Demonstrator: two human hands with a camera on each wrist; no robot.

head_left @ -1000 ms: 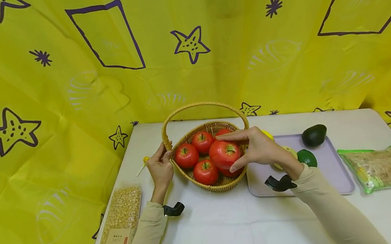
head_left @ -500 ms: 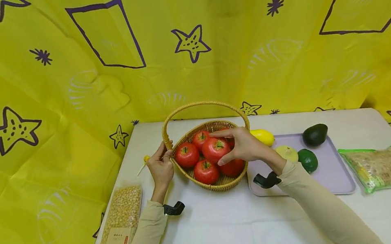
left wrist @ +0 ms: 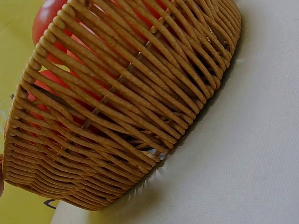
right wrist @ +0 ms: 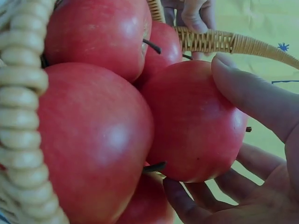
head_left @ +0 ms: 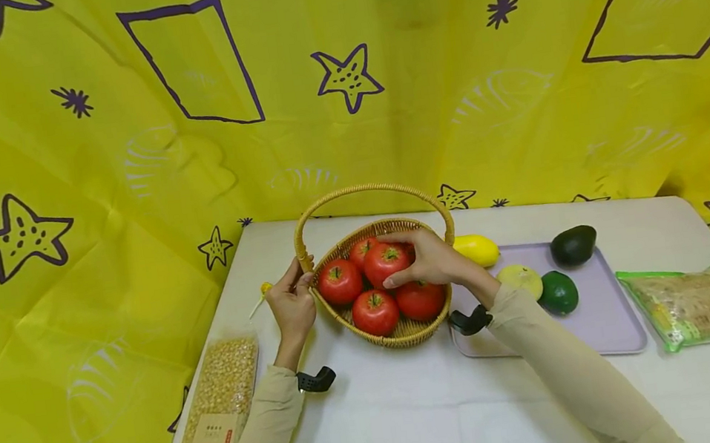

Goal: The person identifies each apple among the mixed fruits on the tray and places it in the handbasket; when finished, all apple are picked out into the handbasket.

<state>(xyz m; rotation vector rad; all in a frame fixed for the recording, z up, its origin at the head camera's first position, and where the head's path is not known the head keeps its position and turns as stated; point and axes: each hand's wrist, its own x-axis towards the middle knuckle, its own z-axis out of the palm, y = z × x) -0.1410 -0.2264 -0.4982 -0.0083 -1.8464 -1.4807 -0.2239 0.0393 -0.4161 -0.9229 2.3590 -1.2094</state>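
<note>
A wicker basket (head_left: 410,335) with a tall arched handle holds several red apples (head_left: 375,313). My left hand (head_left: 292,308) grips the basket's left rim near the handle's foot. In the left wrist view the woven basket wall (left wrist: 117,93) fills most of the picture, with red apples showing through its gaps. My right hand (head_left: 430,260) holds one apple (head_left: 386,265) on top of the others, in the middle of the basket. From the right wrist, the thumb (right wrist: 247,88) lies on that apple (right wrist: 196,126) and the fingers curve under it. Part of the apples behind the right hand is hidden.
Right of the basket, a lilac tray (head_left: 600,324) bears a dark avocado (head_left: 574,246), a green lime-like fruit (head_left: 558,293) and a pale yellow round piece (head_left: 520,280). A yellow lemon-like fruit (head_left: 476,250) lies by its corner. Bags of corn kernels (head_left: 221,381) and brown dry food (head_left: 709,302) flank everything.
My right hand has moved left with the apple, from the basket's right side to its middle, uncovering the yellow fruit and a front-right apple. The left hand has stayed on the rim.
</note>
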